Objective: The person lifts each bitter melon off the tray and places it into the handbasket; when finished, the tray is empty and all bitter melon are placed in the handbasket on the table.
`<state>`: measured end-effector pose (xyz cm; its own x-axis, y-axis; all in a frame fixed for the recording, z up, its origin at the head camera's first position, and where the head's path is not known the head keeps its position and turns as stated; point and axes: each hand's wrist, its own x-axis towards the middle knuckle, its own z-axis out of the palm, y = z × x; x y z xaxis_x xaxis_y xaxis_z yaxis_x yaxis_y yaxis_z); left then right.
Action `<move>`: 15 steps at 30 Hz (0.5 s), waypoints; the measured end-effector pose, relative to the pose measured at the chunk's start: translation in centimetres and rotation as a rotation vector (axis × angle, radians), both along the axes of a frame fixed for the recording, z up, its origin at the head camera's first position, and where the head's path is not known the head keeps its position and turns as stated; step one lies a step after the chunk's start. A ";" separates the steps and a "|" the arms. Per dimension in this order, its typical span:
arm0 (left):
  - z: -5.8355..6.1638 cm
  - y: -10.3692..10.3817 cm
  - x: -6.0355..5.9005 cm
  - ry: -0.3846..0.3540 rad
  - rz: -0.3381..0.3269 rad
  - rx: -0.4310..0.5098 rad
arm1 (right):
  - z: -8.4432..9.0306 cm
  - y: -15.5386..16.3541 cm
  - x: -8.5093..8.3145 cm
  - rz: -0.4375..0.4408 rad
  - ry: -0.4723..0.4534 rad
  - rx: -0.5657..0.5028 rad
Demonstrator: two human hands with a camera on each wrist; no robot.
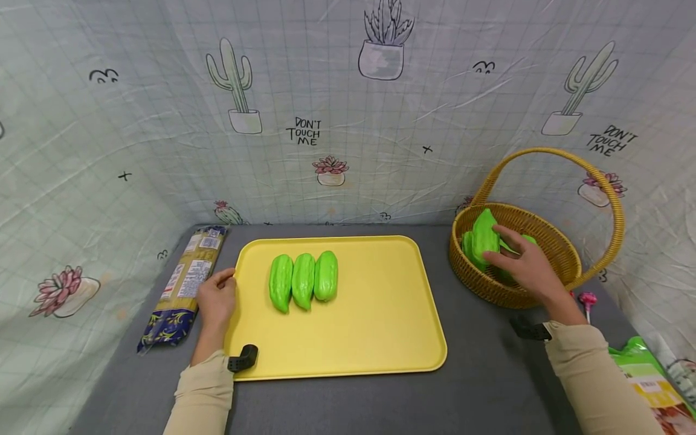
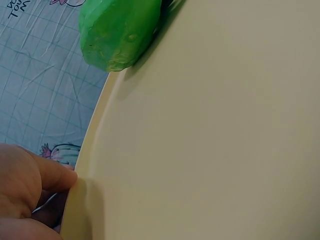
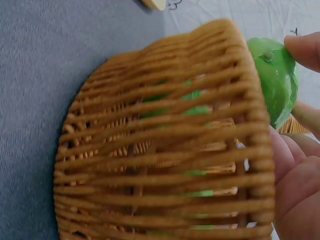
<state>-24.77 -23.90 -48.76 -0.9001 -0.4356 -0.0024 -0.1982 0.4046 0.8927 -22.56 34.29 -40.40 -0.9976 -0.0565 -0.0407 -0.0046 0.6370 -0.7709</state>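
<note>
Head view: grey counter (image 1: 478, 374), yellow tray (image 1: 380, 326) at centre frame, wicker basket (image 1: 544, 241) with hoop handle at right. Green gourds, tray: three (image 1: 303, 281), side by side, touching, upper left part of the tray. Green gourds, basket: at least two; exact count hidden by the hand and basket wall. Right hand (image 1: 524, 260) inside the basket, grip closed by fingers and thumb on one upright gourd (image 1: 484, 238). Left hand (image 1: 216, 299) at the tray's left rim, grip relaxed, fingers resting against the edge, holding nothing. Right wrist view only: fingertip (image 3: 305, 50) on the gourd's tip (image 3: 275, 80) above the basket weave (image 3: 165, 150), more green showing through the gaps. Left wrist view only: close look at the tray rim (image 2: 95, 135) with a finger (image 2: 55, 177) against it, one gourd end (image 2: 117, 35) at upper left. Surroundings: one pasta packet (image 1: 185, 287) left of the tray, one pink lollipop (image 1: 587, 300) lower right of the basket, one green bag (image 1: 647, 374) at lower right frame, cactus-print cloth backdrop (image 1: 348, 121)
</note>
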 end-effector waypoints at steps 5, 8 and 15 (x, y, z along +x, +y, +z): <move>0.1 0.0 0.0 0.004 0.003 0.001 | -0.2 0.6 0.0 0.010 0.000 0.020; 0.2 0.1 0.0 0.004 0.004 -0.001 | -0.4 0.8 0.0 0.018 0.001 0.025; 0.0 0.0 0.0 -0.006 0.002 0.005 | -0.7 1.1 -0.2 0.033 -0.006 0.026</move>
